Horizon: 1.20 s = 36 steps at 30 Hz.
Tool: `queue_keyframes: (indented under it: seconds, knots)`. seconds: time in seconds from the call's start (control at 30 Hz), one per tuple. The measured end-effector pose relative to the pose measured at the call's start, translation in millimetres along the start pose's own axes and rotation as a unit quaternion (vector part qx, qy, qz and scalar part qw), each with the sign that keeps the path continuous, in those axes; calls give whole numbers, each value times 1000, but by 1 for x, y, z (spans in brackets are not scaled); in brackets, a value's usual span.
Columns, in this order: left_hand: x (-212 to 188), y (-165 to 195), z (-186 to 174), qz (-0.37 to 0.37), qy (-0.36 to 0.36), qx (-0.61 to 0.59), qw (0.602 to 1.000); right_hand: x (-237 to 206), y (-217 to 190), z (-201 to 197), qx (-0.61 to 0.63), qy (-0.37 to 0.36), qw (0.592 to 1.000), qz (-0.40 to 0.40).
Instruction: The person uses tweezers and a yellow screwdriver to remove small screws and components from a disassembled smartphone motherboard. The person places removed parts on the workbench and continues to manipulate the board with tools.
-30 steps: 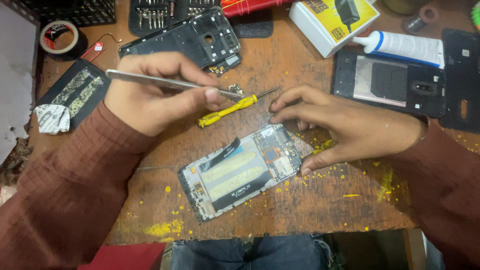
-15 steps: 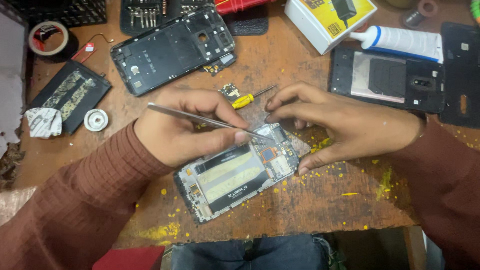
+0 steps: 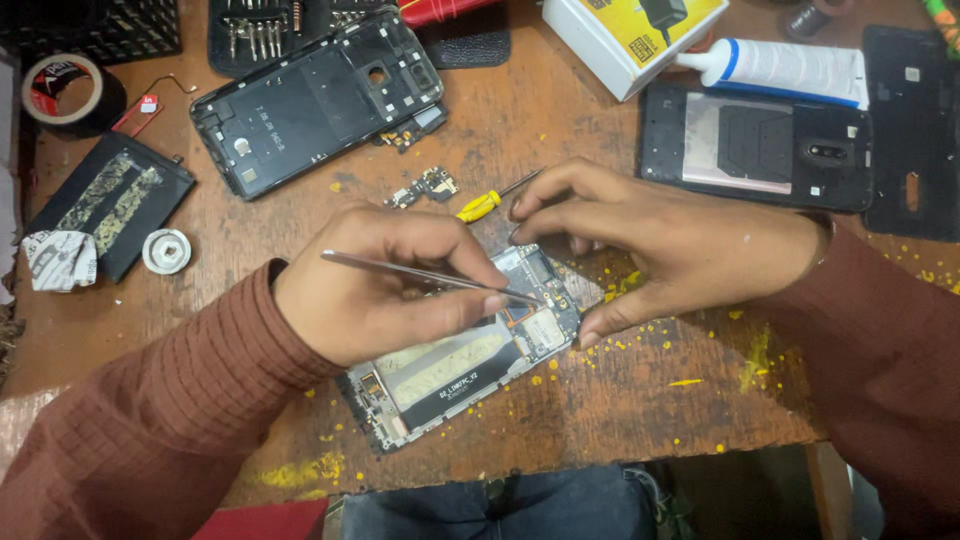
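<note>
An opened phone (image 3: 462, 362) lies slantwise on the wooden counter (image 3: 650, 420), near its front edge, its inner frame and circuit parts facing up. The left hand (image 3: 385, 290) rests over the phone's middle, its grip clenched on a pair of metal tweezers (image 3: 425, 272), whose tips meet the board at the phone's upper end. The right hand (image 3: 665, 245) steadies that same end: thumb pressed at the phone's right corner, fingertips bent down along its top edge, grasping nothing else.

Just behind the hands, a small yellow-handled screwdriver (image 3: 488, 202) lies partly under the right fingers, and a little loose circuit piece (image 3: 425, 187) sits beside it. Farther back on the left is a black phone mid-frame (image 3: 315, 100), with a tray of screwdriver bits (image 3: 262, 30) behind it. At the far left lie a black battery (image 3: 105, 205) with glue streaks, a crumpled bit of paper (image 3: 60, 260) touching it, a small round metal part (image 3: 166, 250) just beside it, and a roll of tape (image 3: 65, 90). To the right rear lie a black back cover (image 3: 755, 145), a white tube with a blue collar (image 3: 775, 68), a white and yellow box (image 3: 630, 30), and another black panel (image 3: 912, 130). Yellow crumbs dot the counter around the phone.
</note>
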<state>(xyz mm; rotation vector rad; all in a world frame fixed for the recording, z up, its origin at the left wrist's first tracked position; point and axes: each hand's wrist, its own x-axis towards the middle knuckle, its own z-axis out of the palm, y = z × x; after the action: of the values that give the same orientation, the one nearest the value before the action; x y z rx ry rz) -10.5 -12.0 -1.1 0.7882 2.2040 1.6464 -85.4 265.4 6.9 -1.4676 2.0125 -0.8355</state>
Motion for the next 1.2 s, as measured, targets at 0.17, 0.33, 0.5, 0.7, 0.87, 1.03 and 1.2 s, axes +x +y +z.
queue_keyframes:
  seconds: [0.17,0.33,0.5,0.7,0.87,1.03,1.2]
  knots:
    - [3,-1,3,9,2,6,1000,0,0,1,4,4,1000,-2]
    - [4,-1,4,2,4,29,1000,0,-2,1,9,-2,1000,16]
    - [4,-2,4,5,0,22,1000,0,-2,1,17,-1,1000,21]
    - [3,-3,3,4,-6,10,1000,1,-2,1,10,-1,1000,18]
    - [3,-3,4,-10,-2,-2,1000,1,-2,0,10,-6,999,34]
    - [3,-3,4,-7,-2,4,1000,1,-3,0,8,-3,1000,20]
    - [2,-4,5,-16,0,-13,1000,2,-3,2,11,-8,999,49]
